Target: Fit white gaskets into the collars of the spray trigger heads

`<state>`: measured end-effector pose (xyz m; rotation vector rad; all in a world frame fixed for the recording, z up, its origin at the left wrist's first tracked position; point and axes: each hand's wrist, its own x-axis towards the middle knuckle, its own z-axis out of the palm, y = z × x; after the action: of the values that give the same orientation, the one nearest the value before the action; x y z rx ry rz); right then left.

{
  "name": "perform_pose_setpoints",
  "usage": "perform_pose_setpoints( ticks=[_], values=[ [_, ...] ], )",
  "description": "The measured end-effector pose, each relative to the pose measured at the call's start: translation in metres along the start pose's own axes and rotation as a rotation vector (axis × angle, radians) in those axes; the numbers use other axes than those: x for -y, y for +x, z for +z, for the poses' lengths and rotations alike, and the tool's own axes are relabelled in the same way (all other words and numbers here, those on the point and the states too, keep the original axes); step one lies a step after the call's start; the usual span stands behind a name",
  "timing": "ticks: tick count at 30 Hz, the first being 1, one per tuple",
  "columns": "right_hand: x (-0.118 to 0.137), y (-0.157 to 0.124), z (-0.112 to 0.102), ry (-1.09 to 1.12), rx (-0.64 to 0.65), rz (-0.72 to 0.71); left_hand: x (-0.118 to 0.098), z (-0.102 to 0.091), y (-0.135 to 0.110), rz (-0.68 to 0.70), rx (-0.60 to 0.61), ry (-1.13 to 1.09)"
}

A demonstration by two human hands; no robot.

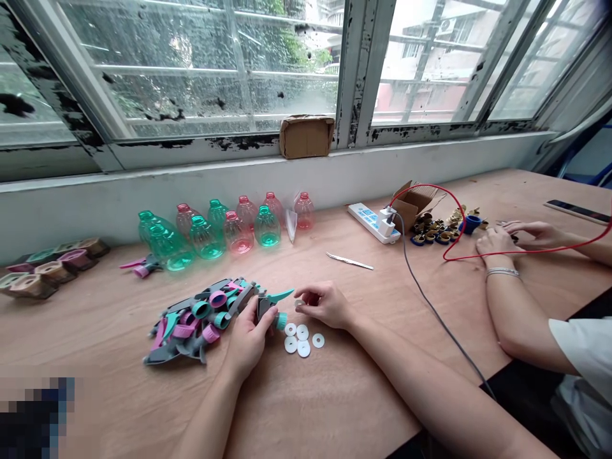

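A grey spray nozzle head (pixel 264 307) with a teal trigger and teal screw collar is gripped in my left hand (pixel 248 335), its collar turned to the right. Just right of it, my right hand (pixel 327 305) pinches a small white washer (pixel 299 303) between thumb and fingers, apart from the collar. Below, several white washers (pixel 303 332) with centre holes lie flat on the wooden table (pixel 335 395). Left of my left hand is a heap of spray heads (pixel 191 325) in grey with pink or teal parts.
Green bottles (pixel 207 239) and pink bottles (pixel 238 234) stand by the wall. Tweezers (pixel 349 261) lie beyond my right hand. A power strip (pixel 375 223) trails a grey cable. A co-worker's hands (pixel 500 242) work at right near a red wire (pixel 526 252). Small pots (pixel 52 271) sit far left.
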<state>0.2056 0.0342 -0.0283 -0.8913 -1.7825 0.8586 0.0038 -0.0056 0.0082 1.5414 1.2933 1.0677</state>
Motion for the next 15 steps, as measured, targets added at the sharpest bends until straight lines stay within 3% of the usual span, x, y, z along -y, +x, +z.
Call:
perform_pose_setpoints(
  ticks=[4,11,15],
  values=[
    [-0.0019,-0.0009,0.0008,0.019,-0.024,0.016,0.0042,0.0035,-0.002,-0.011,-0.057,-0.092],
    [0.0038,-0.0013,-0.0028,-0.065,-0.005,-0.075,0.0084,0.0035,-0.0045,0.052,-0.167,-0.177],
    [0.005,-0.002,-0.0027,-0.059,0.004,-0.079,0.009,0.0019,-0.0059,0.04,-0.134,-0.227]
  ],
)
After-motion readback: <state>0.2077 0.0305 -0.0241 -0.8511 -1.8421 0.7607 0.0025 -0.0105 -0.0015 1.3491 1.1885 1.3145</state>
